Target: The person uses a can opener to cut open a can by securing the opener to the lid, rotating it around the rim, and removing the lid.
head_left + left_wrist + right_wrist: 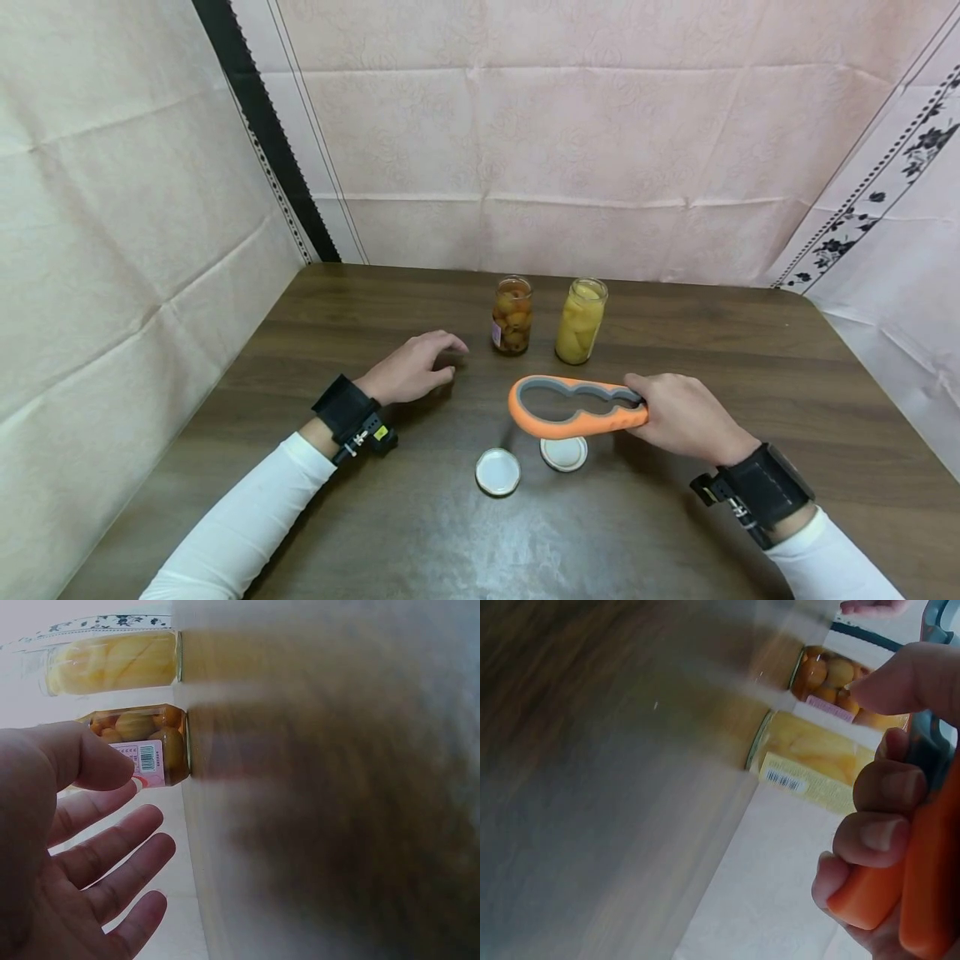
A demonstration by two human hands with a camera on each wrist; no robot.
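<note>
My right hand (686, 417) grips one end of an orange and grey jar opener (555, 431), its fingers curled round the orange handle (930, 877) in the right wrist view. The tool's loop extends leftward above the table. My left hand (412, 367) holds nothing; its fingers are spread and relaxed, left of a jar of brown round fruit (513, 317). Beside that jar is a jar of yellow fruit pieces (581, 323). Both jars stand upright without lids. Two white-faced lids, a left lid (497, 472) and a right lid (564, 454), lie on the table, the right one partly behind the opener.
The brown wooden table (390, 533) ends at a back edge just behind the jars. Pale patterned cloth (600, 150) hangs behind it and at both sides. A black wrist strap (348, 412) with a camera sits on the left wrist, another strap (765, 492) on the right.
</note>
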